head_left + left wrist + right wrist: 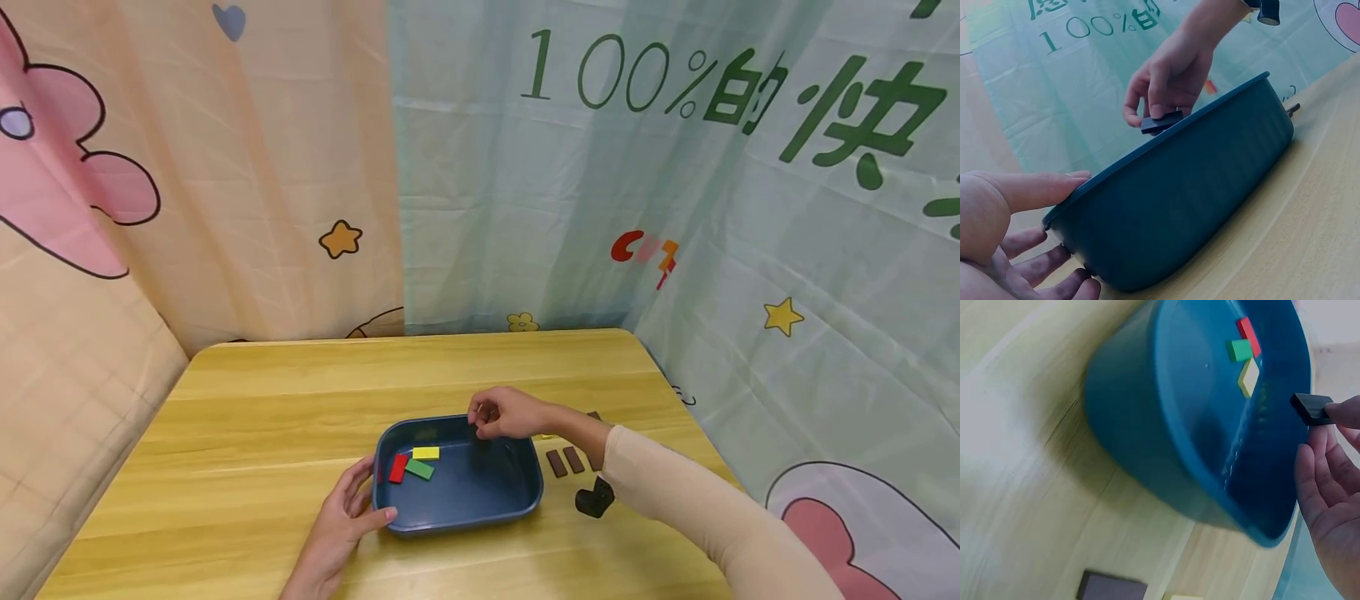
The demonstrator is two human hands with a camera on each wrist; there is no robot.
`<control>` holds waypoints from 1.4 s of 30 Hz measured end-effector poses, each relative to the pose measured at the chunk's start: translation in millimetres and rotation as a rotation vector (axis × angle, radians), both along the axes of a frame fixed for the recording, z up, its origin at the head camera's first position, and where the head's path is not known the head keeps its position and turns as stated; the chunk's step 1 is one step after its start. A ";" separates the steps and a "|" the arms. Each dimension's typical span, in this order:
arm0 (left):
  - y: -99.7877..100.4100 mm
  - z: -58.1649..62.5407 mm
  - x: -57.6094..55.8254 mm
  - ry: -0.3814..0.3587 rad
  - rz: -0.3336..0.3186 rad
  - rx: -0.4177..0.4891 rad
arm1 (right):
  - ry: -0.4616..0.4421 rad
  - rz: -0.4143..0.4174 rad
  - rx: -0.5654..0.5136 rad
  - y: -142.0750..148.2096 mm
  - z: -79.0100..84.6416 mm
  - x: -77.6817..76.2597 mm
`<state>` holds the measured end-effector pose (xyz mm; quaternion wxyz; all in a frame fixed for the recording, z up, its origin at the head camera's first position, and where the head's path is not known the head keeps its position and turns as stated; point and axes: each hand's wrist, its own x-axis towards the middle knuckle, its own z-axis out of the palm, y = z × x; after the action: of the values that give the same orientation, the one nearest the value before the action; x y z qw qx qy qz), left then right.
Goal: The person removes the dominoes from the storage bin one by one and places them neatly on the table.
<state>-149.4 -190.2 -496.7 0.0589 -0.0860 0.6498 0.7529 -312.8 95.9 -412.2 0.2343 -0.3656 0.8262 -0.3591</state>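
On a wood-grained table, a smooth, rounded basin is gripped at eight o'clock by the left hand; by the right hand, at one o'clock, a flat dark block is pinched. Near ten, coloured blocks are contained.

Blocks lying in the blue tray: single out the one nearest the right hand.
The yellow block, the only one of that colour in the blue tray; the red block and the green block lie farther from the right hand.
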 end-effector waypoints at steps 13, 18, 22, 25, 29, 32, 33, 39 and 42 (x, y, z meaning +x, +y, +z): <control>0.4 -1.8 -1.9 0.005 -0.010 -0.004 | -0.051 -0.105 -0.050 41.3 -8.4 -0.2; 0.7 -2.6 -2.2 0.003 -0.012 0.005 | -0.050 -0.151 -0.080 58.1 -12.0 -0.2; 0.9 -1.4 -1.2 0.005 -0.009 0.010 | -0.065 -0.194 -0.099 72.3 -14.3 0.0; 1.8 -0.2 -0.9 -0.001 -0.006 0.011 | -0.066 -0.228 -0.110 84.8 -14.7 0.1; 2.6 2.0 -1.2 -0.005 -0.005 0.017 | -0.073 -0.282 -0.124 100.6 -13.4 -0.4; 2.0 2.7 -1.3 -0.003 -0.003 0.013 | -0.076 -0.310 -0.134 111.0 -14.6 -0.3; 1.8 2.6 -1.3 -0.002 -0.004 0.011 | -0.078 -0.319 -0.136 114.9 -15.6 0.0; 2.1 -0.1 -2.1 0.016 -0.015 0.005 | -0.085 -0.399 -0.140 140.6 -23.0 3.0; 2.1 -0.8 -1.9 0.017 -0.016 0.003 | -0.091 -0.438 -0.147 153.2 -27.5 5.8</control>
<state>-151.4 -188.1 -497.6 0.0594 -0.0745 0.6496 0.7543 -307.0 249.0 -439.7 0.1602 -0.1770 0.8460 -0.4768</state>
